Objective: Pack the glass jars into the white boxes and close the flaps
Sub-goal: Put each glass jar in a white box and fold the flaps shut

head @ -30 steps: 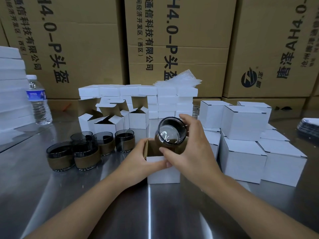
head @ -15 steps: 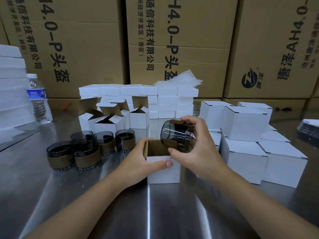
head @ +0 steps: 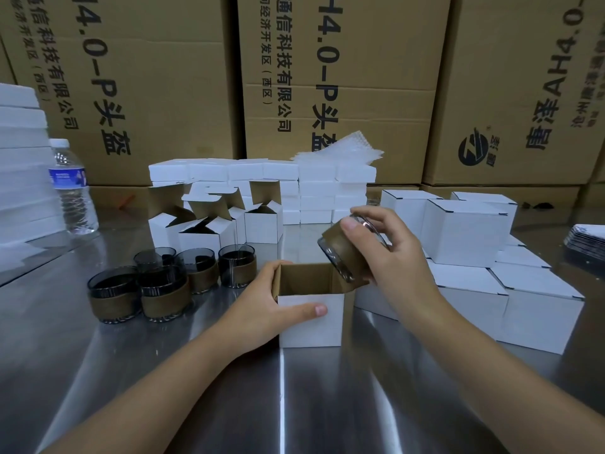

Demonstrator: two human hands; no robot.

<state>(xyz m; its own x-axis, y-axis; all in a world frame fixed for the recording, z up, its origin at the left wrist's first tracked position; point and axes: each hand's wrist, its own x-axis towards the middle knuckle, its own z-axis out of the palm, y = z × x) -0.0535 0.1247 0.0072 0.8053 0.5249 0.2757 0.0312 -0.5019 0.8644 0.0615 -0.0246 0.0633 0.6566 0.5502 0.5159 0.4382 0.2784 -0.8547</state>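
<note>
Change over the last second: the dark glass jar with brown paper band (head: 343, 253) went from end-on to the camera to tilted, and has dropped to the right rim of the open white cardboard box (head: 311, 319). It's at the opening, not in yet; looks base-first, not certain

Right hand (head: 393, 257): fingers and thumb curled round the jar, firm hold
Left hand (head: 262, 306): gripping the box's left wall, thumb flat on the front face, holding it steady on the steel table (head: 163, 371)

Means insertion is imminent; flaps on this box not yet closed. Five more banded jars (head: 140, 290) wait at left, so plenty remains
</note>
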